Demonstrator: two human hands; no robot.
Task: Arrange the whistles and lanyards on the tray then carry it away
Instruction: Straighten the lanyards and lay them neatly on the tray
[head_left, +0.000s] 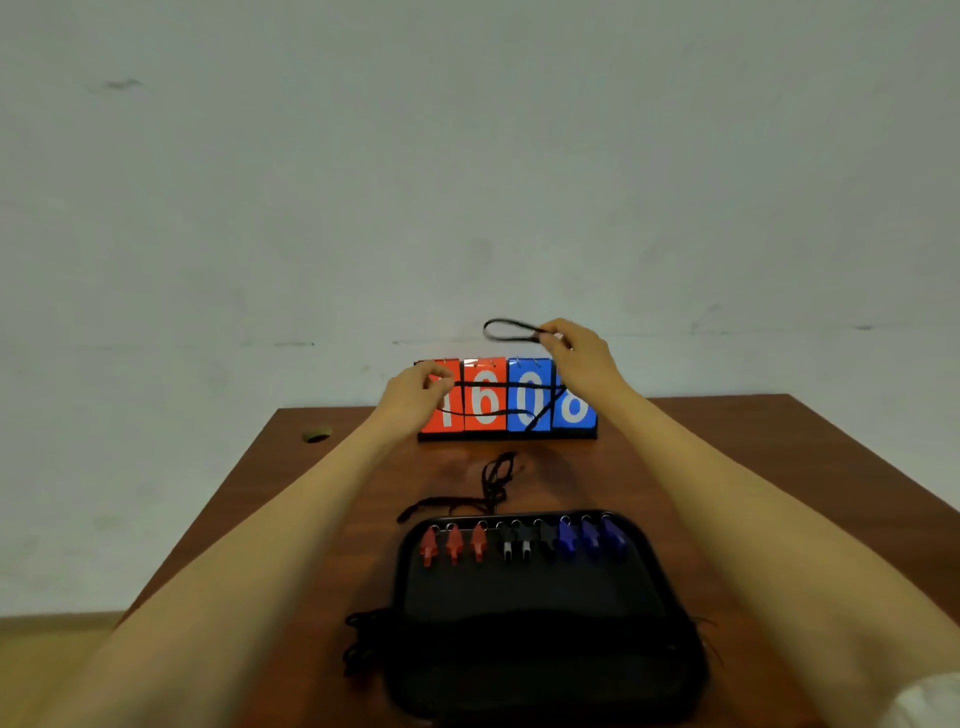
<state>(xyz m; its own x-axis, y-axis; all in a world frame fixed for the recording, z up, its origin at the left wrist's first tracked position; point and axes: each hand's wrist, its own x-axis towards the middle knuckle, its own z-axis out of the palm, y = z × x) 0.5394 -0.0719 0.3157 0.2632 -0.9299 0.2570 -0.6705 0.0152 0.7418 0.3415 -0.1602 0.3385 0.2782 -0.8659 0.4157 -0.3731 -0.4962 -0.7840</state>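
Item under handling: one black lanyard (498, 383), held in the air beyond the far edge of the tray (670, 587) and well above it. The cord is stretched side to side, roughly parallel to the tray's far rim, with a slack strand sagging beneath and a loop standing out past the right fingertips.

Grip: the left hand (415, 397) pinches one end of the cord. The right hand (582, 358), held higher, pinches the other end at the base of the loop. Both hands are closed on the lanyard.

Governing relation: the tray lies below and on the person's side of both hands, so the cord must come down and back. Its long axis already matches the tray's width. The left hand appears lower and slightly nearer the tray.

Tray contents: nine whistles (522, 543) in a row along the far rim, three red, three black, three blue. The near part is too dark to read.

Outstanding, by judgement: a tangle of lanyards (493, 480) just beyond the tray's far rim and another bunch (363, 634) at its left near side.

Surroundings: a red and blue scoreboard (527, 374) stands beyond the tray. The brown wooden table (779, 467) backs onto a pale, scuffed wall (467, 156)
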